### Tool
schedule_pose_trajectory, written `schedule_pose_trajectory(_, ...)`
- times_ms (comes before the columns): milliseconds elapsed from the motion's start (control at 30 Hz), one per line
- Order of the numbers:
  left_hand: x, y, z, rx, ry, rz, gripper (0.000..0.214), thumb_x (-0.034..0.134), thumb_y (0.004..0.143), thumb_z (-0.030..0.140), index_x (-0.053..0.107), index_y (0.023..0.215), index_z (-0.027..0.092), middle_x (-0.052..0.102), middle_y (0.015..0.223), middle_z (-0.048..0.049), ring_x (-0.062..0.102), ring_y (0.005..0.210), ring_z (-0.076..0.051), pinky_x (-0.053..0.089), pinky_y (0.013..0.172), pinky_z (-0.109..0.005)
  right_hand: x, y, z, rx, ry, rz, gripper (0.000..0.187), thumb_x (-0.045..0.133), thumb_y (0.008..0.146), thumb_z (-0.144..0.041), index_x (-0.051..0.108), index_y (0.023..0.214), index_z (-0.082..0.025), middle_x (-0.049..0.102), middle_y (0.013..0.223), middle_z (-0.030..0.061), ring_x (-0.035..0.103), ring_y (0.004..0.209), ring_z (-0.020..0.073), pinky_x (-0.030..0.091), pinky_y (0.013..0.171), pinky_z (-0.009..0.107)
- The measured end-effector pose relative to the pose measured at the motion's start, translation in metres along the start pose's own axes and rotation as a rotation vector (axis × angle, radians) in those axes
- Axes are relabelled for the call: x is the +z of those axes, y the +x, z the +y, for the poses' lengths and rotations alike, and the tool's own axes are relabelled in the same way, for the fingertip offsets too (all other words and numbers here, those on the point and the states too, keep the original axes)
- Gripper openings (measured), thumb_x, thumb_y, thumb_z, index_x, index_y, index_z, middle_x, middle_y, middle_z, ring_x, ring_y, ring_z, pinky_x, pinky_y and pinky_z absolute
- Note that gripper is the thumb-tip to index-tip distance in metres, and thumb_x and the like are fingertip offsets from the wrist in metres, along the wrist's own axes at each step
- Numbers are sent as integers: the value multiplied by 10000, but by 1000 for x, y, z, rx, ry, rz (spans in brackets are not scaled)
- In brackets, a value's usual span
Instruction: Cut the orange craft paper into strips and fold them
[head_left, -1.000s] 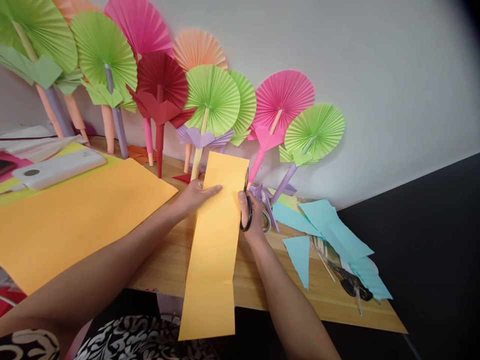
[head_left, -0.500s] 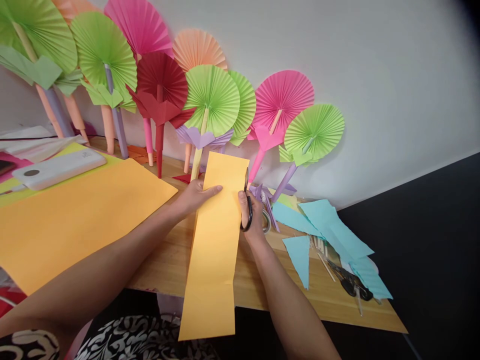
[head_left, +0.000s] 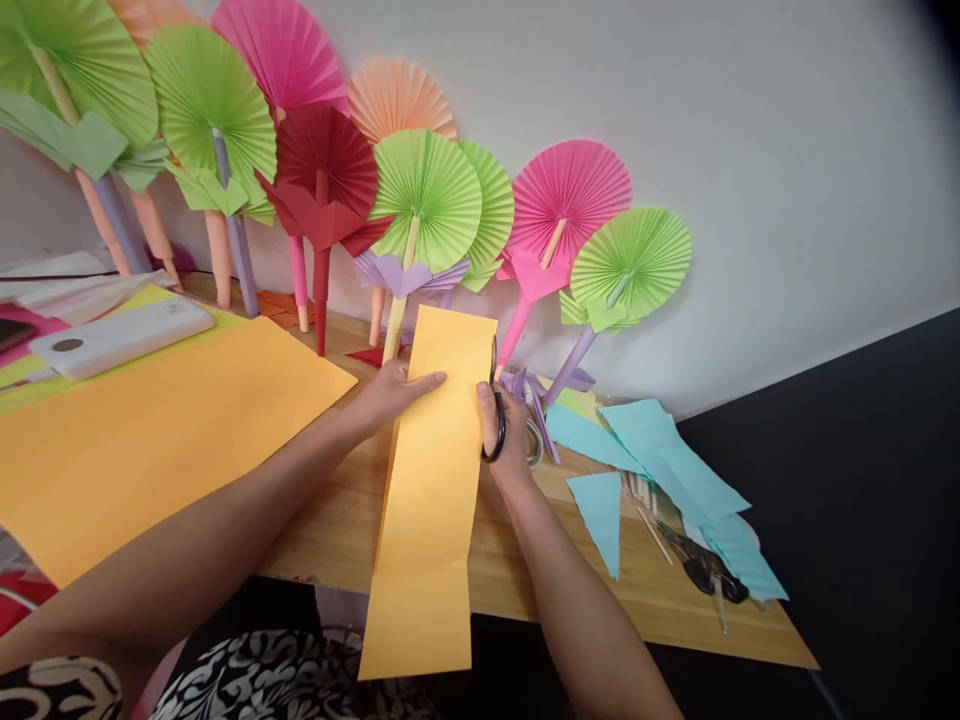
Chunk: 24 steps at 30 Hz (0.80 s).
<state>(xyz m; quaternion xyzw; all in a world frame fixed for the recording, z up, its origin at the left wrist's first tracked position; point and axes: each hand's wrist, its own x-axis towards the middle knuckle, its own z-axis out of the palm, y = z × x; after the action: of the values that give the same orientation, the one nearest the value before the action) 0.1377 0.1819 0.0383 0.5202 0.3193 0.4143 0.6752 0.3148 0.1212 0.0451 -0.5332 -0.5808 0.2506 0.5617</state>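
My left hand pinches the left edge of a folded yellow-orange paper strip, thumb on top and fingers behind. The strip is held up over the table, its near end hanging past the front edge. My right hand grips black-handled scissors at the strip's right edge, close to its far end. Only a sliver of the blades shows there; how far they are open I cannot tell. A large yellow-orange sheet lies to the left of my hands.
Pleated paper fans on rolled handles, such as a dark red one and a pink one, lean along the wall. A white power bank rests at left. Blue paper pieces, another pair of scissors and a tape roll lie at right.
The whole view shifts by a few pixels. Both hands, the strip and the scissors keep nearly the same positions relative to each other.
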Motion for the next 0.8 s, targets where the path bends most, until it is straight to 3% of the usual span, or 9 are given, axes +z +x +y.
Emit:
schedule_pose_trajectory(200, 1, -2, 9, 17, -4, -6, 583, 859, 678, 572, 751, 1064, 150, 786, 1102, -125, 761, 956, -295, 628, 809, -365, 0, 0, -1, -22, -11, 2, 467, 535, 934, -599, 456, 666, -225, 473, 599, -24, 433, 601, 148, 350, 541, 279)
schedule_pose_trajectory(333, 0, -1, 16, 121, 0, 95, 590, 823, 676, 646, 746, 953, 130, 793, 1028, -124, 753, 936, -292, 601, 809, -359, 1, 0, -3, -21, -15, -18, 472, 533, 927, -624, 482, 688, -220, 510, 633, -15, 457, 631, 157, 381, 577, 286)
schedule_pose_trajectory(433, 2, 0, 18, 121, -19, 142, 590, 842, 642, 646, 726, 902, 129, 794, 975, -118, 749, 883, -280, 590, 770, -351, 2, -1, -3, 8, 9, -35, 460, 535, 921, -636, 535, 737, -215, 559, 667, -6, 484, 645, 167, 401, 592, 292)
schedule_pose_trajectory(600, 5, 1, 13, 45, -30, 173, 610, 861, 578, 668, 680, 804, 131, 775, 811, -95, 737, 746, -265, 586, 675, -358, 2, -2, 0, 6, -8, -34, 465, 539, 920, -630, 505, 705, -219, 528, 646, -12, 469, 630, 160, 388, 573, 283)
schedule_pose_trajectory(800, 4, 6, 0, 87, 21, 241, 637, 831, 601, 693, 711, 863, 126, 765, 787, -84, 734, 750, -268, 601, 662, -368, 4, 0, 6, -9, -19, -22, 494, 523, 912, -667, 491, 691, -226, 524, 640, -8, 465, 624, 163, 400, 569, 289)
